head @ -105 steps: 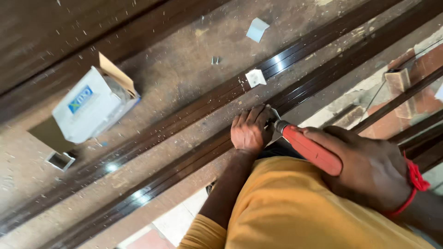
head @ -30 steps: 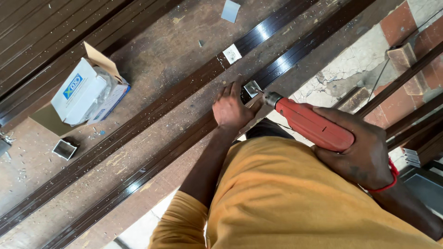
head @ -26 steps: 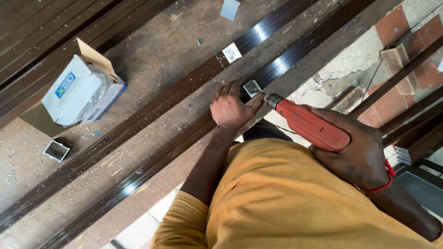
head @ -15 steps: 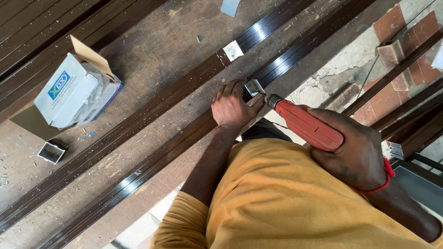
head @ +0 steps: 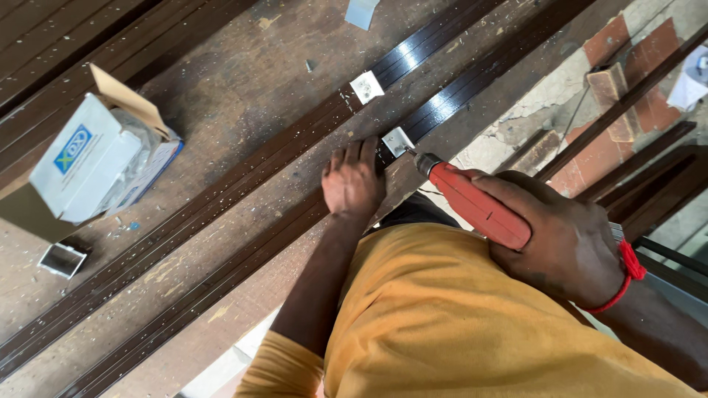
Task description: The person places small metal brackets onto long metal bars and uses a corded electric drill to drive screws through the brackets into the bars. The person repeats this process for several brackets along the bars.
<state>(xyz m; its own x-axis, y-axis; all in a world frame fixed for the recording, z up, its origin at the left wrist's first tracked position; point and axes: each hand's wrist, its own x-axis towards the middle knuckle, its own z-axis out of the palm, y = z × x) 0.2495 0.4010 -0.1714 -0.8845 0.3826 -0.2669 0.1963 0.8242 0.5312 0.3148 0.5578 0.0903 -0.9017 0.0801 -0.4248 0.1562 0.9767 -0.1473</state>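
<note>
My left hand presses down on a long dark brown metal profile lying across the wooden bench, its fingers next to a small white corner bracket fitted on that profile. My right hand grips a red power drill, whose tip touches the bracket from the right. A second white bracket sits on the parallel brown profile just beyond.
An open white and blue cardboard box lies at the left on the bench. A small square metal piece sits below it. More dark profiles and red bricks show at the right, beyond the bench edge.
The view has shifted a little. My left hand stays on the profile by the bracket and the drill tip stays at the bracket.
</note>
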